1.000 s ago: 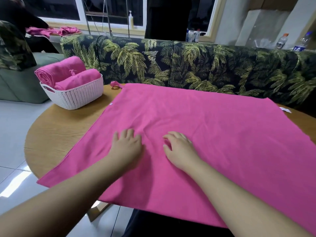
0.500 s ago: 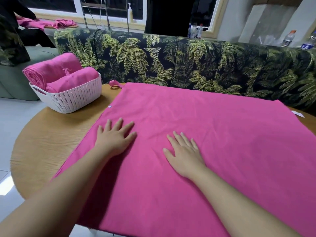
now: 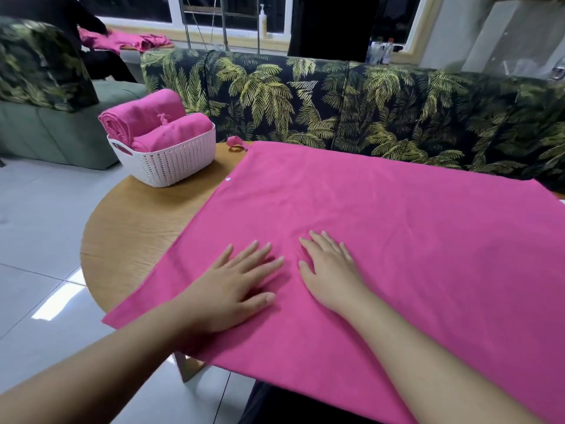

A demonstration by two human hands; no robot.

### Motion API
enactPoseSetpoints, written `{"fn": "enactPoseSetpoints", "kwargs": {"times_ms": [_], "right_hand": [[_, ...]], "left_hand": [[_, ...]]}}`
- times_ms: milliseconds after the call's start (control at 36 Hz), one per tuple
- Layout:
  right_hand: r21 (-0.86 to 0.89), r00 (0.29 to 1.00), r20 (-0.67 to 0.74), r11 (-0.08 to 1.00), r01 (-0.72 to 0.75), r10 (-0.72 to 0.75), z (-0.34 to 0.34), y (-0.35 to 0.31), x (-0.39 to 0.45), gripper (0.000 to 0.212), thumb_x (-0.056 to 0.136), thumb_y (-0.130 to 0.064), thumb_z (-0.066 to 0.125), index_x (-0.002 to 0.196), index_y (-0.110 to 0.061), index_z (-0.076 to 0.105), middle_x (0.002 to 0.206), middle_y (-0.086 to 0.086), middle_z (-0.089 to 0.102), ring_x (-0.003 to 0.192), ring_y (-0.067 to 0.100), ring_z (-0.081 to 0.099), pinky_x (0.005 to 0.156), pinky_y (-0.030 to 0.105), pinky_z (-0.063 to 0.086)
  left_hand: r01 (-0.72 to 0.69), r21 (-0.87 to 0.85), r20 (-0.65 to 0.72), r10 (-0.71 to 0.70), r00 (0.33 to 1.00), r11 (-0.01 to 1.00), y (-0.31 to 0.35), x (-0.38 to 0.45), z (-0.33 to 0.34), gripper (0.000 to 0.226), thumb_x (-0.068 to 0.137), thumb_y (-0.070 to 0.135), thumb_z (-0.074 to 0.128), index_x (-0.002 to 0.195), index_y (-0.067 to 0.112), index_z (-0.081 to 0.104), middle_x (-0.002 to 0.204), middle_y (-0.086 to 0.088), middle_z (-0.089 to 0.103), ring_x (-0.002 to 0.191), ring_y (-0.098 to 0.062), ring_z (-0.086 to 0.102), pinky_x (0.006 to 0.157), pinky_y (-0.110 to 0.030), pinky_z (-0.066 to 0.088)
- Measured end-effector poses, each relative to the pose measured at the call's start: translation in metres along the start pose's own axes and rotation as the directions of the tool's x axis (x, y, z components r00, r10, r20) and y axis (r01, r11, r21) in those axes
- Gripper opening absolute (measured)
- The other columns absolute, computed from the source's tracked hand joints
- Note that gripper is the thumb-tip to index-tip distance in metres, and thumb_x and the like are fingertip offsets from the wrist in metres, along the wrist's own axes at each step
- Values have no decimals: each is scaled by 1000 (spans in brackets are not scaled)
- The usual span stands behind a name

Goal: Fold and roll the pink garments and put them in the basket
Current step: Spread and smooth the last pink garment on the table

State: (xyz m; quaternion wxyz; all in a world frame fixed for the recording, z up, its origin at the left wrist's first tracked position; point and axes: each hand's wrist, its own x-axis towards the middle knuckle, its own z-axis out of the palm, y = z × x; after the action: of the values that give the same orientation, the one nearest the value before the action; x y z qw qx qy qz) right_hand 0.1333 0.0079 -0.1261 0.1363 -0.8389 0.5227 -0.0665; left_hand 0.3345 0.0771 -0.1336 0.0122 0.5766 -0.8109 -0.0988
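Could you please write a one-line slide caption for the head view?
Both hands, left hand and right hand, press flat on a spread pink garment beside a white basket holding two rolled garments.

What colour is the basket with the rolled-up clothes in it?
White. The basket shows best in the head view, on the table's far left.

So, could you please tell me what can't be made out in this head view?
- Pink garment: its right side and near edge are cut off by the frame; the forearms cover part.
- Wooden table: mostly hidden under the garment.
- White basket: the two pink rolls hide its inside.
- Bottles on the windowsill: too small to read.
- Left hand and right hand: palms face down, unseen.
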Motion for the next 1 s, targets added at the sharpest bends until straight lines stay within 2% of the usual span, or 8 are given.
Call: {"fn": "enactPoseSetpoints", "kwargs": {"times_ms": [222, 306, 500, 639, 694, 778, 889, 1000], "right_hand": [[-106, 978, 119, 977, 186, -173, 14, -23, -28, 58, 99, -51, 22, 153, -32, 11, 162, -7, 2, 148, 12, -7, 120, 41, -7], [-115, 944, 184, 948, 297, -273, 14, -24, -48, 82, 77, -66, 0, 153, -35, 4, 161, -10, -5, 146, 9, -14, 117, 37, -14], [-132, 843, 286, 852, 506, -456, 19, -42, -91, 100, 79, -76, 26, 153, -19, -8, 158, -8, -19, 142, 5, -25, 116, 34, -17], [-130, 832, 131, 823, 553, -539, 24, -34, -103, 73, 84, -41, 31, 149, -7, 30, 157, 6, 24, 146, 18, 20, 117, 44, 6], [-53, 825, 132, 827, 560, -550, 17, -29, -105, 66, 82, -33, 29, 142, -8, 44, 151, 4, 39, 141, 16, 33, 116, 39, 8], [-74, 828, 0, 826, 559, -561, 10, -16, -110, 50, 77, -23, 38, 115, -12, 69, 118, -1, 68, 112, 12, 62, 102, 19, 37], [51, 864, -45, 863, 503, -501, -2, 3, -111, 31, 83, -22, 41, 95, -11, 67, 90, 0, 64, 85, 18, 59, 81, 20, 39], [63, 923, -99, 924, 378, -371, -12, 24, -110, 37, 92, -36, 37, 98, -13, 64, 94, 1, 66, 90, 20, 61, 81, 25, 40]], "left_hand": [[-55, 70, 37, 52, 998, 996, -11, -57, 9, 67, 75, 87, 1, 137, 65, -12, 153, 25, -22, 140, -5, -30, 116, -38, -19], [-87, 69, -8, 88, 996, 994, -15, -73, 14, 83, 74, 92, 21, 144, 57, -5, 158, 19, -12, 145, -13, -22, 116, -42, -16], [-173, 211, -126, 203, 971, 962, -11, -80, 25, 86, 77, 56, 54, 152, 27, 24, 157, -1, 27, 143, -34, 24, 107, -61, 29], [-272, 69, -183, 280, 942, 960, -12, -89, 25, 57, 94, 36, 39, 149, 36, 26, 155, 9, 31, 145, -24, 22, 116, -47, 26], [-304, 80, -228, 314, 921, 949, -11, -90, 20, 51, 95, 30, 38, 146, 33, 35, 148, 8, 43, 139, -24, 37, 111, -36, 30], [-288, 113, -316, 309, 897, 951, -9, -90, 11, 43, 103, 33, 22, 138, 28, 46, 132, 8, 60, 122, -16, 56, 94, -26, 47], [-222, 154, -355, 264, 897, 963, 1, -80, -3, 46, 81, 22, 43, 124, 23, 58, 117, 4, 68, 97, -12, 67, 74, -21, 53], [-49, 256, -403, 153, 902, 965, 1, -50, -23, 39, 68, 17, 75, 105, 22, 63, 95, 5, 69, 77, -15, 68, 64, -24, 51]]}}
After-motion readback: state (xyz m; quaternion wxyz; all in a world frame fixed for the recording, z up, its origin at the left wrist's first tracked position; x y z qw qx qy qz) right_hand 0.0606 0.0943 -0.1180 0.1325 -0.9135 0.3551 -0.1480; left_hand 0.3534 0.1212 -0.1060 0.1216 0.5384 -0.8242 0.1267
